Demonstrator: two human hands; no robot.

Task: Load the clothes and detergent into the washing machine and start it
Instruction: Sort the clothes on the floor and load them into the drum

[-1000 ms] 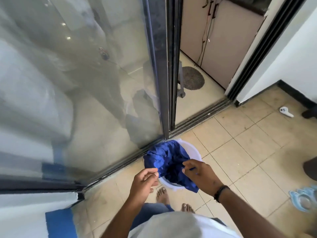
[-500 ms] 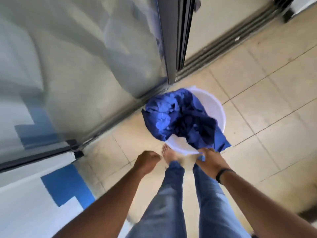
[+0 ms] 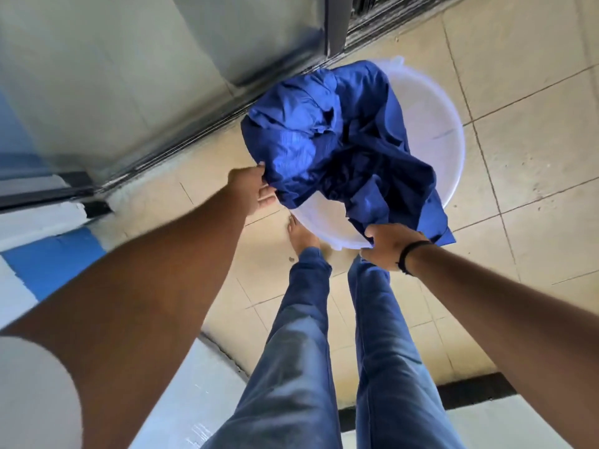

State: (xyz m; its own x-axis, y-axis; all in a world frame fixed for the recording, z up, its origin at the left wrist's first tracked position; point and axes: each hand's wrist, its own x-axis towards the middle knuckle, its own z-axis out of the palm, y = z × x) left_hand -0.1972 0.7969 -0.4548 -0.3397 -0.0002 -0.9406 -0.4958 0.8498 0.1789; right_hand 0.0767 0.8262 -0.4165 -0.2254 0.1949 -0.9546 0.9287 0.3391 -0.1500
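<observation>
A white plastic tub [image 3: 431, 124] stands on the tiled floor in front of my feet. Crumpled blue clothes [image 3: 327, 137] fill its left side and hang over the near rim. My left hand [image 3: 251, 189] grips the left edge of the blue cloth at the tub's side. My right hand [image 3: 387, 246], with a dark band on the wrist, holds the tub's near rim together with a fold of the cloth. No washing machine or detergent is in view.
A glass sliding door [image 3: 129, 76] with a dark floor track [image 3: 194, 137] runs along the left, right behind the tub. My jeans-clad legs [image 3: 324, 351] and bare foot [image 3: 301, 236] stand just before the tub. A white and blue wall [image 3: 42, 254] is at the left.
The view has tilted down onto the tub. My left hand, which was free of the cloth, has reached forward and taken its left edge. My right hand stays at the near rim.
</observation>
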